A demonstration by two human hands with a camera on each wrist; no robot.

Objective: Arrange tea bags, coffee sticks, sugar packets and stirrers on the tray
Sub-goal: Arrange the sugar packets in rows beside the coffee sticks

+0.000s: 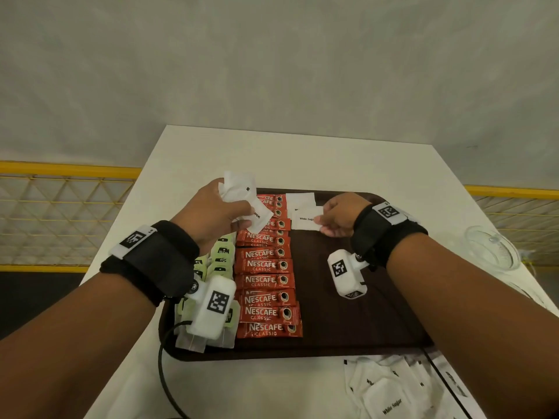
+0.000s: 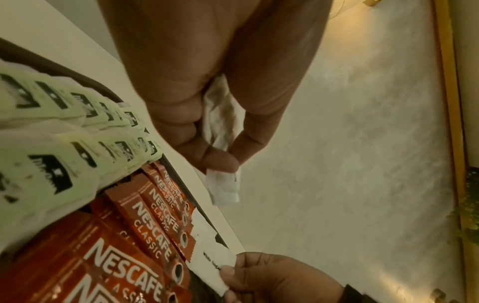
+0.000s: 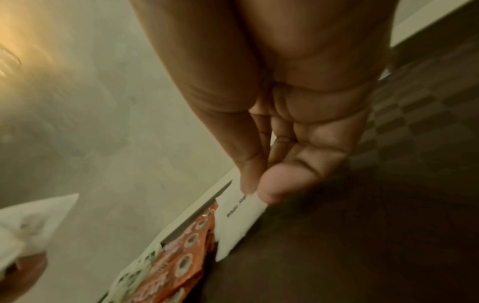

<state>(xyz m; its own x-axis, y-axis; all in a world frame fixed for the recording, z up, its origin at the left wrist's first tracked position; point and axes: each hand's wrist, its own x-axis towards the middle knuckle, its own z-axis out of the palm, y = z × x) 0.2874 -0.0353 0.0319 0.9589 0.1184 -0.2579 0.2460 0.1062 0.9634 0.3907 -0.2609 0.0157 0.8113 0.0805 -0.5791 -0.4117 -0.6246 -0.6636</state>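
A dark brown tray (image 1: 348, 313) lies on the white table. Pale green tea bags (image 1: 222, 258) fill its left column and red Nescafe coffee sticks (image 1: 266, 267) the column beside them. My left hand (image 1: 211, 216) hovers over the tray's far left corner and grips a bunch of white sugar packets (image 1: 242, 195) (image 2: 223, 184). My right hand (image 1: 338, 214) pinches one white sugar packet (image 1: 305, 220) (image 3: 238, 221) by its right edge, low over the tray next to the coffee sticks. Another sugar packet (image 1: 299, 201) lies just behind it at the tray's far edge.
Several loose white sugar packets (image 1: 393, 388) are heaped on the table in front of the tray's right corner. A clear glass bowl (image 1: 490, 246) stands at the table's right edge. A black cable (image 1: 163, 373) runs off the near left. Yellow railings (image 1: 60, 170) flank the table.
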